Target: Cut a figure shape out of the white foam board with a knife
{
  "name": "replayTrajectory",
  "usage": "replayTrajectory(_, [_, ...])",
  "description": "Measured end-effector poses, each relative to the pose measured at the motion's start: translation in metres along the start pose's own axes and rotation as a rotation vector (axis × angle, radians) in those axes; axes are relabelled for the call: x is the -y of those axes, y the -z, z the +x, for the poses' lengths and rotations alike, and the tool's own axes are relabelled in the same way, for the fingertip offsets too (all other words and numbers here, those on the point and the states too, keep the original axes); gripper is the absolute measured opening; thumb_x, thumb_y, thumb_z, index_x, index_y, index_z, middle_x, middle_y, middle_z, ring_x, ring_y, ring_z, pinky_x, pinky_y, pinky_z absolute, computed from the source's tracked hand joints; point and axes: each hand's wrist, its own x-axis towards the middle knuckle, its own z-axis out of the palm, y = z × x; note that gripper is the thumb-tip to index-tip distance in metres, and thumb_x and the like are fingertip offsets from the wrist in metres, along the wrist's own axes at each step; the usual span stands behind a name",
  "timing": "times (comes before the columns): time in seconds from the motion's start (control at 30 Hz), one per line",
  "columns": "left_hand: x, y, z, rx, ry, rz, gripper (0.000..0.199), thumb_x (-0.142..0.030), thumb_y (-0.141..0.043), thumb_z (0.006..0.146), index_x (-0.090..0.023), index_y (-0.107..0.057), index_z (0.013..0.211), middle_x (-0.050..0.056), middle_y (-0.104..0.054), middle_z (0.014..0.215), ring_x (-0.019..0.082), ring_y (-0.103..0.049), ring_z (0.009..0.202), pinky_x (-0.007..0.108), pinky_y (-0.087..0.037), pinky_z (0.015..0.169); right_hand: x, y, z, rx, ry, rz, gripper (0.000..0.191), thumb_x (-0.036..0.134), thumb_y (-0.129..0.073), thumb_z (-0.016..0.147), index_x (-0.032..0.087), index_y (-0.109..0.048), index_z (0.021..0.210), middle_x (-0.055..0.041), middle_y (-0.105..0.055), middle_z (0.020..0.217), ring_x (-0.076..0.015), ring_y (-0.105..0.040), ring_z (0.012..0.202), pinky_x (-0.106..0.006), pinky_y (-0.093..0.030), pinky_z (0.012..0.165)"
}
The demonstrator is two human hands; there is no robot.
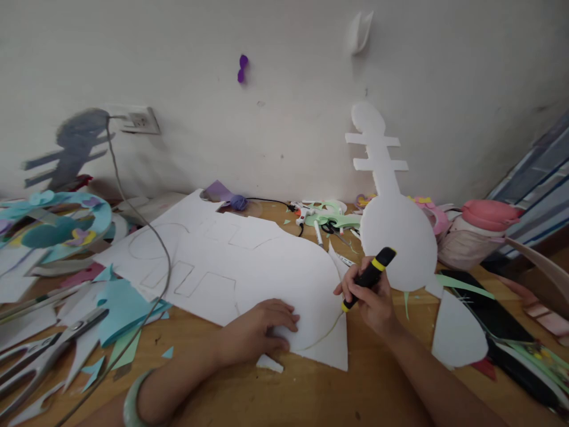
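Note:
A large white foam sheet [262,267] lies on the wooden table, with pencil outlines of rectangles and curves on it. My left hand [262,329] rests on the sheet, its fingers loosely spread and holding nothing. In my right hand [371,296] is a thick black-and-yellow pen-shaped cutter [370,277], gripped like a pencil and tilted. Its lower end is at the sheet's right part, where a curved yellowish line runs down and left. The fine tip is too small to make out. A small white scrap [269,363] sits below my left hand.
A white lute-shaped cutout [398,237] leans on the wall. At left are scissors [57,350], blue foam [127,302] and a grey cord [166,261] crossing the sheet. A glue gun [304,212] stands behind. To the right are a phone [484,305] and a white offcut [457,332].

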Motion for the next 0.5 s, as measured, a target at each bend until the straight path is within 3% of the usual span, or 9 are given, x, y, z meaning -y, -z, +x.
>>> replayTrajectory(0.5, [-0.0014,-0.0003,-0.0012,-0.009,-0.017,0.032,0.024,-0.039,-0.074,0.084,-0.022,-0.074,0.101,0.009,-0.074,0.116,0.024,-0.061,0.118,0.043,-0.042,0.108,-0.0025,0.0018,-0.0021,0.016,0.0,-0.022,0.026,0.016,-0.068,0.08,0.027,-0.046,0.088,0.0103,-0.058,0.066,-0.0095,-0.055,0.051,-0.034,-0.059,0.065])
